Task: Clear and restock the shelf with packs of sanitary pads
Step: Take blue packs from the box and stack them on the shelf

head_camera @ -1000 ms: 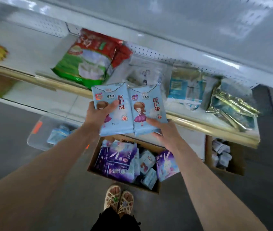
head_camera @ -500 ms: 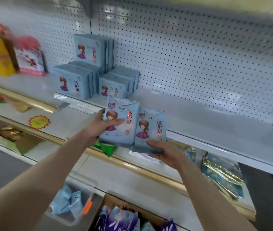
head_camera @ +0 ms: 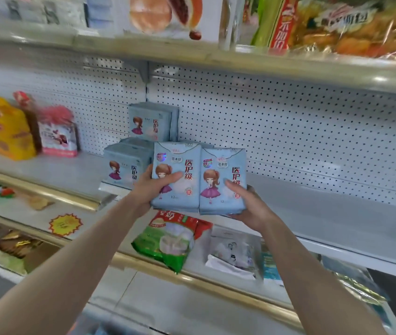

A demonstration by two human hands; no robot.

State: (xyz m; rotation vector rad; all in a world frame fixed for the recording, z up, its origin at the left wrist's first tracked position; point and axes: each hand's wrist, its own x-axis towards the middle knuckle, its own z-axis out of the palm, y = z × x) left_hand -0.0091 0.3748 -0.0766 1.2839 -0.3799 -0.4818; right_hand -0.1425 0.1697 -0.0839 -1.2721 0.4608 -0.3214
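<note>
My left hand (head_camera: pixel 152 187) grips a light blue pack of sanitary pads (head_camera: pixel 182 165) with a cartoon girl on it, thumb across its front. My right hand (head_camera: pixel 247 204) grips a matching second pack (head_camera: pixel 223 170) beside it, supporting it from below. Both packs are upright, side by side, just in front of the white shelf (head_camera: pixel 325 213). Behind them on the shelf stand stacked packs of the same kind (head_camera: pixel 125 168), with more upright packs (head_camera: pixel 152 122) on top against the pegboard.
A yellow bag (head_camera: pixel 1 126) and a pink pack (head_camera: pixel 56 139) stand at the shelf's left. On the lower shelf lie a green and red bag (head_camera: pixel 170 240) and clear wrapped packs (head_camera: pixel 235 252). Snack bags (head_camera: pixel 337 27) fill the shelf above. The shelf's right part is bare.
My view has swung up from the floor boxes to the shelf. Both hands have carried the two packs upward and forward, up to the stacked packs.
</note>
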